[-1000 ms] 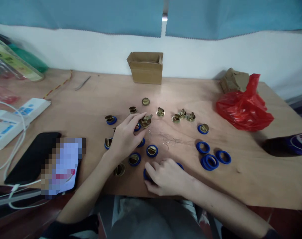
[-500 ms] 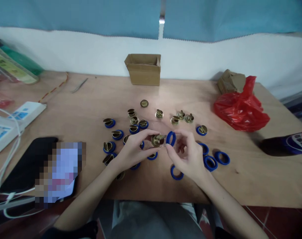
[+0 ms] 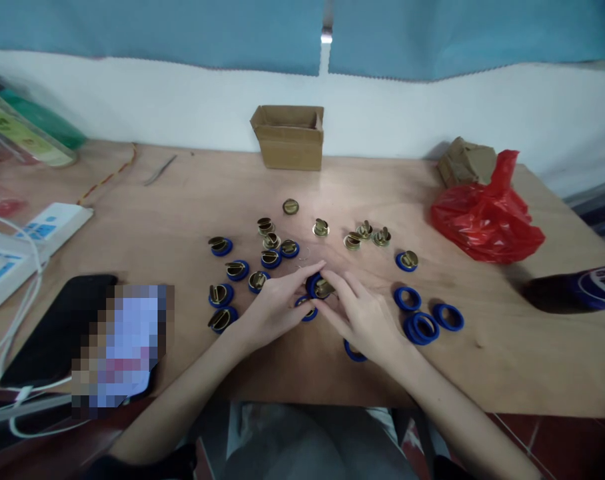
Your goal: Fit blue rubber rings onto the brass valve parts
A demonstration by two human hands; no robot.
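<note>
Between my two hands is a round brass-coloured metal piece (image 3: 323,288) with a raised flap, together with a blue ring (image 3: 311,285). My left hand (image 3: 272,303) grips them from the left with fingers and thumb. From the right, my right hand (image 3: 365,313) pinches the same pair. Fingers partly cover both, so how far the ring is seated cannot be seen. Below the fingertips lies another blue-ringed metal piece (image 3: 306,309). A loose blue ring (image 3: 355,352) is partly hidden under my right hand.
Several metal pieces with blue rings (image 3: 237,269) lie at left; bare ones (image 3: 320,228) sit farther back. Loose blue rings (image 3: 448,317) lie at right. A cardboard box (image 3: 292,148), red plastic bag (image 3: 487,223), bottle (image 3: 572,292), phones (image 3: 57,327) and power strip (image 3: 37,247) surround them.
My hands have come closer together. The metal piece and blue ring, held apart before, one in each hand, are now brought against each other.
</note>
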